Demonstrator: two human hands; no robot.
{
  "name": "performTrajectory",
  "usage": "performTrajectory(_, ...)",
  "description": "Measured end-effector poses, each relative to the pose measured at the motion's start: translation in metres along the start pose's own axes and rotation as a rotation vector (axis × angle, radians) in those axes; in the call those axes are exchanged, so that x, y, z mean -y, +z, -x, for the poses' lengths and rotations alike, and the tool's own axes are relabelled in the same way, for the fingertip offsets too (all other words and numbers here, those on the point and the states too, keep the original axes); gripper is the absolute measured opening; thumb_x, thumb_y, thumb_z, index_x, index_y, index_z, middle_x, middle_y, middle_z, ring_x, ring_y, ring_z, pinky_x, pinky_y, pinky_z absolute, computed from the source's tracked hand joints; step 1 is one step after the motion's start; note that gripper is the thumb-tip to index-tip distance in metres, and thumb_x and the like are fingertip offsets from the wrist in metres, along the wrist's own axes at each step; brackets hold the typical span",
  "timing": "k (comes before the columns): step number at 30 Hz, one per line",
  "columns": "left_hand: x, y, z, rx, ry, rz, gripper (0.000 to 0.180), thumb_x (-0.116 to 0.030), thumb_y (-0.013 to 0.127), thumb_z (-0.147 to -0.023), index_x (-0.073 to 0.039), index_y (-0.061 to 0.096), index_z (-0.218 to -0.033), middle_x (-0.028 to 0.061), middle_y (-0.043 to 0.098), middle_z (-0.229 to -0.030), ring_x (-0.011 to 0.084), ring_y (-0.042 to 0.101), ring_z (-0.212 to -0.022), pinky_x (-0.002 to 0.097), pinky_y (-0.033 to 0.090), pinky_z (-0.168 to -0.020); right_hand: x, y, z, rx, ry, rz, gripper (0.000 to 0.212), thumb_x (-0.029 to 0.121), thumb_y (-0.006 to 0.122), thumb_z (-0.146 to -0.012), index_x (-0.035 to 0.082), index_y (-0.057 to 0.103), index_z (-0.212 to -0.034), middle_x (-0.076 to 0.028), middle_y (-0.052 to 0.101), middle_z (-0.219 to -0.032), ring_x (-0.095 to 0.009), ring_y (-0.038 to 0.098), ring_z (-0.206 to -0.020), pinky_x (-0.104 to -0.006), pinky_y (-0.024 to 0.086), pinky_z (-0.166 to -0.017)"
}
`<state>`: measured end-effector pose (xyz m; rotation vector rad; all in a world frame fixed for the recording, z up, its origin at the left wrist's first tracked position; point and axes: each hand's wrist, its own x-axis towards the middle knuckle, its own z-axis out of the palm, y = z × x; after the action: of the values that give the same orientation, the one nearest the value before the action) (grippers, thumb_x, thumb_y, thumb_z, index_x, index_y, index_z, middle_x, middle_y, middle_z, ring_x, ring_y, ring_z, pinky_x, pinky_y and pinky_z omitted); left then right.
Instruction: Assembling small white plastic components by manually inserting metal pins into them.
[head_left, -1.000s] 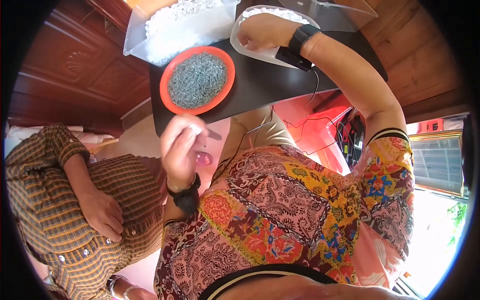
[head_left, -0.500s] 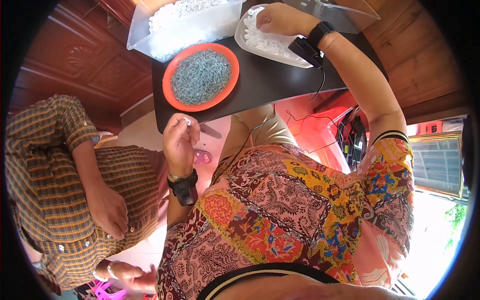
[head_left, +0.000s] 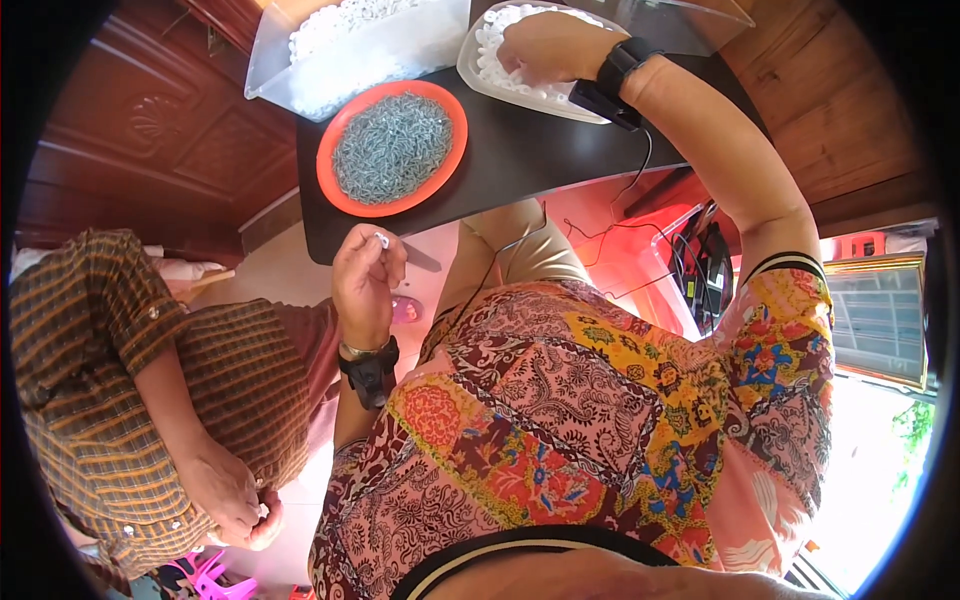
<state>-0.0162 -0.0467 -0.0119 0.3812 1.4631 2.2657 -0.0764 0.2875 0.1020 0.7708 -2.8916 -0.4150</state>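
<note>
Between the thumb and fingers of my left hand (head_left: 362, 290) is a small white plastic piece (head_left: 381, 241), pinched near the tabletop's front edge. My right hand (head_left: 555, 48) reaches into a shallow whitish tub (head_left: 545, 101) of small white ring-like plastic pieces (head_left: 490, 45). Its fingers are bent down among them, and the fingertips are partly hidden, so what they grip cannot be made out. Left of that tub, an orange plate (head_left: 325, 160) bears a heap of thin grey metal nails or screws (head_left: 392, 147).
A larger clear bin (head_left: 262, 60) of white pieces stands behind the plate on the black table (head_left: 520, 150). At left, a co-worker in a checked shirt (head_left: 110, 400) holds their hands (head_left: 230, 500) together. A cable (head_left: 648, 155) hangs from my right wristband. A red container (head_left: 650, 260) sits below.
My right hand has dipped lower among the white pieces. My left hand still pinches its piece. The co-worker's hands have come together. The whole view has shifted slightly.
</note>
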Motion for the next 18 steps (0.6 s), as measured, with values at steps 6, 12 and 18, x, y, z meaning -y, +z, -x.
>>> performTrajectory(6, 0.005, -0.002, -0.004, -0.023, -0.028, -0.001, 0.019, -0.02, 0.048, -0.09, -0.002, 0.052, -0.084, 0.0073, 0.057, -0.07, 0.0091, 0.045, -0.052, 0.0209, 0.032, -0.048, -0.019, 0.019, 0.0, -0.189, 0.099, -0.055, 0.018, 0.015, 0.059, -0.072, 0.004, 0.069, -0.083, -0.017, 0.065, -0.078, -0.034, 0.063, -0.077, -0.0422, 0.049, -0.067)
performTrajectory(12, 0.009, -0.011, -0.006, -0.03, -0.032, 0.018, 0.02, -0.02, 0.048, -0.09, -0.002, 0.052, -0.084, 0.0078, 0.058, -0.071, 0.0094, 0.045, -0.052, 0.0207, 0.032, -0.047, -0.019, -0.004, 0.021, -0.37, 0.042, -0.016, 0.019, 0.019, 0.06, -0.074, 0.002, 0.068, -0.075, -0.018, 0.063, -0.074, -0.034, 0.063, -0.074, -0.0432, 0.049, -0.065)
performTrajectory(18, 0.014, -0.014, -0.006, -0.049, -0.065, -0.025, 0.021, -0.022, 0.047, -0.091, -0.002, 0.05, -0.084, 0.0082, 0.053, -0.069, 0.0113, 0.044, -0.052, 0.021, 0.03, -0.047, -0.014, 0.002, -0.004, 0.011, 0.247, -0.319, 0.022, 0.023, 0.066, -0.075, 0.007, 0.067, -0.09, -0.013, 0.066, -0.08, -0.031, 0.063, -0.077, -0.0407, 0.049, -0.071)
